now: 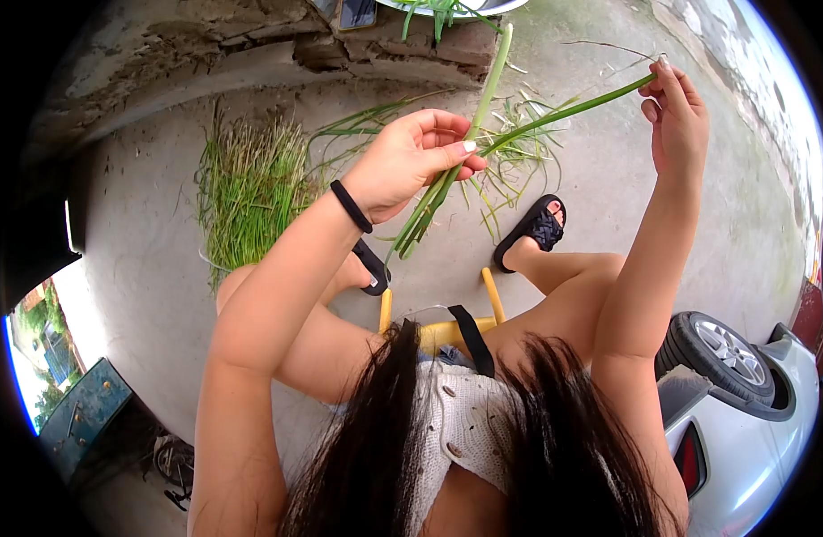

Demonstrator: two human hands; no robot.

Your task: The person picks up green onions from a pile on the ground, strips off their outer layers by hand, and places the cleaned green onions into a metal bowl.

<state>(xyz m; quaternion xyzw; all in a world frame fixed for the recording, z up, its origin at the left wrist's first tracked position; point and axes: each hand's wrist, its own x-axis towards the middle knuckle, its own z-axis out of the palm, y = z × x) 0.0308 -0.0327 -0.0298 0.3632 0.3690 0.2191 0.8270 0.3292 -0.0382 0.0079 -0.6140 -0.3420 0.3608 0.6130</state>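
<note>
1. Head view, left side: gripping a green stalk (493,80) in the left hand (425,163), pressing thumb against fingers; pointing the pale end upward, toward a basin (488,12); leaving green blades (419,222) hanging below the grip; wearing a black band (351,206) on that wrist.

2. Head view, right side: pinching the far end of a long leaf (573,109) between thumb and fingertips of the right hand (678,115); stretching it in a slant from the left hand; showing a thin, dry strand (608,46) beside those fingertips, without revealing whether gripping that too.

3. Head view, step in hand: apparently drawing the leaf aside from the stalk; working in mid-air, above the concrete floor (152,268); spreading both hands well apart.

4. Head view, next move: seemingly calling for a firm left pinch where stalk and leaf are meeting; probably needing a smooth outward pull from the right, without snapping the leaf midway.

5. Head view, surroundings: apparently sitting on a yellow stool (440,336); facing loose trimmings (523,134) scattered beyond the hands; having a heap of green stems (255,192) lying to the left.
</note>
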